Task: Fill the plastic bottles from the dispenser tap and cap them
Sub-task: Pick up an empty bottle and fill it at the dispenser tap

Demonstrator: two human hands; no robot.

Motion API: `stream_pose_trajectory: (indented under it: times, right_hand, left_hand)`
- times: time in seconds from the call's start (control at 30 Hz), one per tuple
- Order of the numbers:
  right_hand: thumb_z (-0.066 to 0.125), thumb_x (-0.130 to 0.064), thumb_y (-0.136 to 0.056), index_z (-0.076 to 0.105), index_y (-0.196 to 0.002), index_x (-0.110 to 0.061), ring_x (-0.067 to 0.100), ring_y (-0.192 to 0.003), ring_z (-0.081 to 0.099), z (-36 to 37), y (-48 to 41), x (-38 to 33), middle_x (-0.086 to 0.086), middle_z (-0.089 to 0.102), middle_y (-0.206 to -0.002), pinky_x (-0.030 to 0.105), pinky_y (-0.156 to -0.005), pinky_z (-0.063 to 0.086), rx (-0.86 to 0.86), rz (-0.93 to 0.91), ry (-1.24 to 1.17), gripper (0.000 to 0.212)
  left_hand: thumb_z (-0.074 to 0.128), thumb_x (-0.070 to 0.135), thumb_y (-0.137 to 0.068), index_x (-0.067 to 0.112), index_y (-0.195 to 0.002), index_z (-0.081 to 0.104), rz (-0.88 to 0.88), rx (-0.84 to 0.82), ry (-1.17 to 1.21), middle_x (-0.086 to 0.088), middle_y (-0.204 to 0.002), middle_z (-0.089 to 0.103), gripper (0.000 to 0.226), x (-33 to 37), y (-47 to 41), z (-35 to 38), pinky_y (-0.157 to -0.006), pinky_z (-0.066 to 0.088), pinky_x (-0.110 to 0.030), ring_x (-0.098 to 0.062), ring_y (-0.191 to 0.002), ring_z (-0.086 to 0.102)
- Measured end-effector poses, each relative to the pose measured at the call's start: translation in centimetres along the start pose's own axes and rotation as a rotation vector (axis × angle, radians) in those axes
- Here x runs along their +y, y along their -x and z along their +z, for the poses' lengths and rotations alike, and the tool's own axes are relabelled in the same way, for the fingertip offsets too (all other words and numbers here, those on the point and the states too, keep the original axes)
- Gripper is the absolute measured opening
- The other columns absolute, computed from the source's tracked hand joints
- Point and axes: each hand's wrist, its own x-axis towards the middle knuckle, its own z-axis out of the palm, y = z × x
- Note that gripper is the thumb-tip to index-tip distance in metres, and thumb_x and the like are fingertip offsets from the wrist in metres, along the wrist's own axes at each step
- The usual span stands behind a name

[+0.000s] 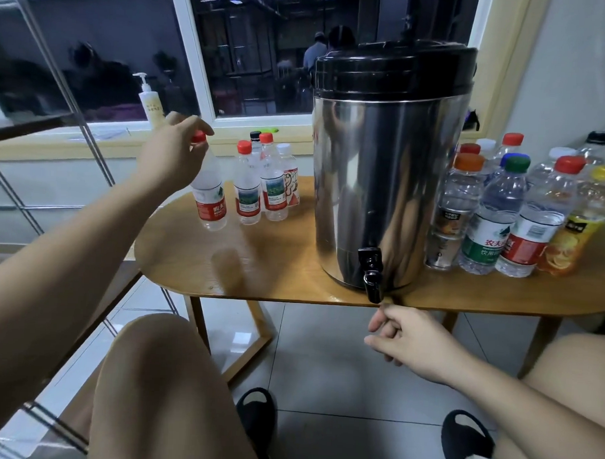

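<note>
A steel dispenser [385, 170] with a black lid stands on the wooden table [286, 273]; its black tap [372, 274] overhangs the front edge. My left hand [175, 156] grips the red cap and neck of a tilted red-labelled bottle [209, 191] at the table's left side. Several capped bottles [261, 183] stand just right of it. My right hand [410, 339] hangs below the tap, under the table edge, fingers loosely curled and holding nothing. A crowd of capped bottles [507, 219] stands right of the dispenser.
A white pump bottle [151, 102] sits on the windowsill behind the table. A metal rack [69, 94] runs along the left. My knees and black slippers are below, over a tiled floor [341, 368]. The wall is close on the right.
</note>
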Motion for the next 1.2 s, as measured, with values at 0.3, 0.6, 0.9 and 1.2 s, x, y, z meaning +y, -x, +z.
stream_pose_trajectory:
  times: [0.3, 0.6, 0.9, 1.2]
  right_hand:
    - [0.088, -0.042, -0.087, 0.073, -0.100, -0.031, 0.024, -0.080, 0.075, 0.3, 0.9, -0.3, -0.002, 0.076, -0.090, 0.044, -0.076, 0.063, -0.069, -0.067, -0.057, 0.022]
    - [0.088, -0.049, -0.086, 0.073, -0.102, -0.034, 0.015, -0.091, 0.071, 0.8, 1.6, -0.1, -0.007, 0.075, -0.096, 0.035, -0.086, 0.059, -0.085, -0.119, -0.050, 0.026]
    - [0.088, -0.050, -0.086, 0.073, -0.102, -0.034, 0.015, -0.091, 0.072, 0.7, 1.6, 0.1, -0.007, 0.075, -0.095, 0.039, -0.088, 0.060, -0.074, -0.129, -0.042, 0.028]
    - [0.087, -0.051, -0.087, 0.073, -0.102, -0.036, 0.013, -0.089, 0.072, 0.7, 1.6, -0.1, -0.009, 0.076, -0.095, 0.039, -0.088, 0.061, -0.070, -0.133, -0.005, 0.026]
  left_hand:
    - [0.073, 0.028, -0.103, 0.033, -0.123, 0.072, -0.005, -0.132, 0.305, 0.005, -0.120, 0.071, 0.021, 5.0, 9.6, -4.0, -0.081, 0.053, -0.033, -0.018, -0.100, 0.065]
    - [0.074, 0.032, -0.101, 0.035, -0.122, 0.072, 0.006, -0.050, 0.468, 0.013, -0.114, 0.067, 0.021, 8.7, 12.4, -3.4, -0.087, 0.061, -0.045, -0.012, -0.102, 0.063]
    - [0.075, 0.031, -0.101, 0.034, -0.122, 0.071, -0.016, -0.058, 0.472, 0.011, -0.122, 0.072, 0.022, 8.7, 10.2, -1.5, -0.092, 0.062, -0.047, -0.014, -0.105, 0.067]
    - [0.075, 0.031, -0.101, 0.033, -0.122, 0.071, -0.043, -0.066, 0.505, 0.013, -0.120, 0.073, 0.021, 9.1, 10.0, -1.5, -0.092, 0.062, -0.043, -0.011, -0.106, 0.066]
